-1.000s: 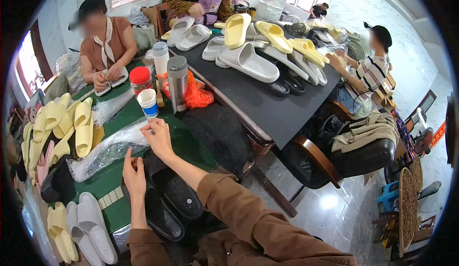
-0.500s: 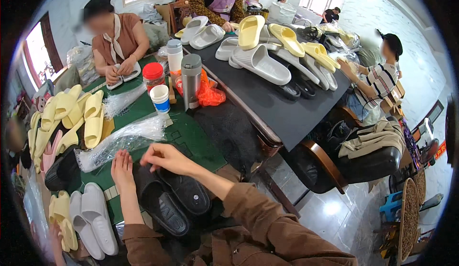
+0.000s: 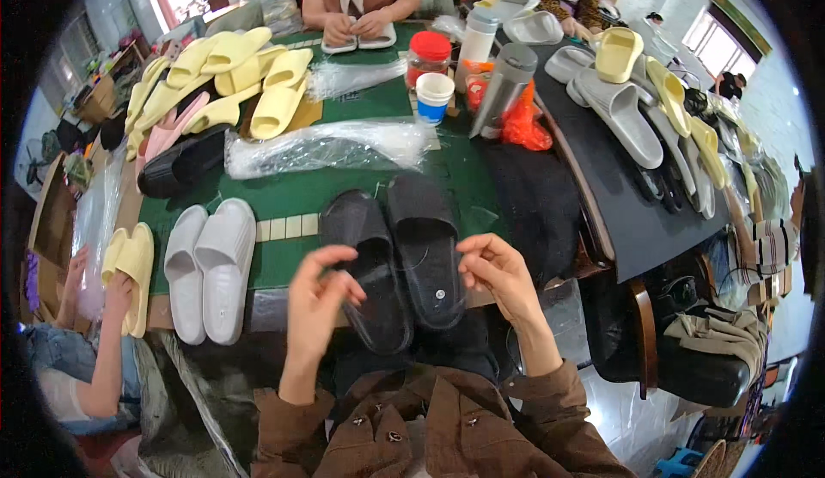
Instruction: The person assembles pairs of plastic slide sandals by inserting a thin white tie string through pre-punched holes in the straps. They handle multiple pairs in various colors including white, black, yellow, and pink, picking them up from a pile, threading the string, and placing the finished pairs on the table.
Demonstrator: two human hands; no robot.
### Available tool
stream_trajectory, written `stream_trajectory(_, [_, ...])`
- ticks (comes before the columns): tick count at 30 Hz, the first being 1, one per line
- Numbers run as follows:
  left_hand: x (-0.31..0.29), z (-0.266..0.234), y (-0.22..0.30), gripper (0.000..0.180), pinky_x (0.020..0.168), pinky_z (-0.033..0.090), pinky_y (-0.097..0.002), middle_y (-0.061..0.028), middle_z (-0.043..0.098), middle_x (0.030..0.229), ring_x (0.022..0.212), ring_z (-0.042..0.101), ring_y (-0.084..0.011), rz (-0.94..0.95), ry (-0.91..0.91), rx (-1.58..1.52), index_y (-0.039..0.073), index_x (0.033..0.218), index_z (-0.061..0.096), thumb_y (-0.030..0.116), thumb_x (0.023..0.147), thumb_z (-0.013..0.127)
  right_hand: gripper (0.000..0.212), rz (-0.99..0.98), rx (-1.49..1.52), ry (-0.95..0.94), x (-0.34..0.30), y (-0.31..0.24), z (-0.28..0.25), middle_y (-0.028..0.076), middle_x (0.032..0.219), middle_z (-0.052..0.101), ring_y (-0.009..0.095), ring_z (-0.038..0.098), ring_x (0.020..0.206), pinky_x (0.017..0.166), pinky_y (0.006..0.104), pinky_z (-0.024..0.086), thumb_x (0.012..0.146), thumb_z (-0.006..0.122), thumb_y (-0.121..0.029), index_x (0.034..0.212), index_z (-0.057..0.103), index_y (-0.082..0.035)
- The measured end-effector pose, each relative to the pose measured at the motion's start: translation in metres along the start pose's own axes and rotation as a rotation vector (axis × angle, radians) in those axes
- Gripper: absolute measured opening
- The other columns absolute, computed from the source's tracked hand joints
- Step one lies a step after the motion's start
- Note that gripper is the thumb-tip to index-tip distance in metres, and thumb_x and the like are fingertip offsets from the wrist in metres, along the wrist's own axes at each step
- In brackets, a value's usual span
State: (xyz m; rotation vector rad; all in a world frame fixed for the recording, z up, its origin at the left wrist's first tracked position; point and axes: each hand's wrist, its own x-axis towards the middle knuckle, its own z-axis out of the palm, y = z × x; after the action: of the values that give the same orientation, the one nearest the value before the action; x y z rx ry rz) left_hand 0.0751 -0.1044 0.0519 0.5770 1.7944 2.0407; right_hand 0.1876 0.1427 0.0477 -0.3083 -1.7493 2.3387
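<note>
Black slippers (image 3: 430,278) are lying side by side at the near edge of the desk (image 3: 288,259), between both hands. The left hand (image 3: 316,296) is hovering half-curled, thumb and fingers apart, apparently gripping nothing. The right hand (image 3: 505,280) is holding thumb and forefinger nearly together; whether they are pinching the thin strand (image 3: 424,254) cannot be told. Fine fingertip work seems to be occupying this step; handling that strand would be calling for a precise pinch.

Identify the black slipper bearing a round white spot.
The slipper nearest the right hand: the spot is on its heel; its left mate shows none.
</note>
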Motion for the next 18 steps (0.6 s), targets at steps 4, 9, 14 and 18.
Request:
stream_trajectory(4, [-0.043, 0.017, -0.017, 0.022, 0.063, 0.050, -0.0247, -0.0093, 0.061, 0.105, 0.075, 0.062, -0.0116, -0.164, -0.152, 0.010, -0.004, 0.114, 0.055, -0.004, 0.093, 0.048, 0.025, -0.017, -0.116, 0.035, -0.014, 0.010, 0.008, 0.006, 0.083, 0.060, 0.007, 0.056, 0.063, 0.053, 0.0189, 0.042, 0.092, 0.056, 0.000, 0.116, 0.051, -0.002])
stream_trajectory(9, [-0.048, 0.023, -0.041, 0.019, 0.069, 0.049, -0.0256, -0.0089, 0.057, 0.109, 0.079, 0.062, -0.0132, -0.073, -0.014, 0.004, -0.005, 0.108, 0.060, -0.003, 0.095, 0.047, 0.012, 0.031, -0.391, 0.010, -0.012, 0.031, 0.011, 0.005, 0.079, 0.062, 0.005, 0.056, 0.060, 0.050, 0.0186, 0.041, 0.093, 0.055, -0.003, 0.104, 0.060, -0.001])
stream_trajectory(14, [-0.058, 0.020, -0.045, 0.028, 0.077, 0.050, -0.0278, -0.0097, 0.056, 0.114, 0.089, 0.062, -0.0155, -0.152, 0.061, -0.117, -0.003, 0.122, 0.057, 0.000, 0.096, 0.047, 0.013, 0.058, -0.367, 0.070, -0.005, 0.034, 0.015, 0.003, 0.075, 0.062, 0.004, 0.055, 0.058, 0.048, 0.0207, 0.041, 0.094, 0.055, -0.006, 0.100, 0.064, 0.001])
stream_trajectory(18, [-0.052, 0.017, -0.049, 0.033, 0.083, 0.051, -0.0298, -0.0113, 0.050, 0.126, 0.096, 0.063, -0.0187, -0.124, 0.070, -0.163, -0.002, 0.129, 0.054, 0.001, 0.097, 0.048, 0.015, 0.015, -0.421, 0.068, 0.007, 0.037, 0.015, 0.004, 0.078, 0.063, 0.005, 0.055, 0.060, 0.050, 0.0214, 0.043, 0.094, 0.054, -0.007, 0.102, 0.064, 0.001])
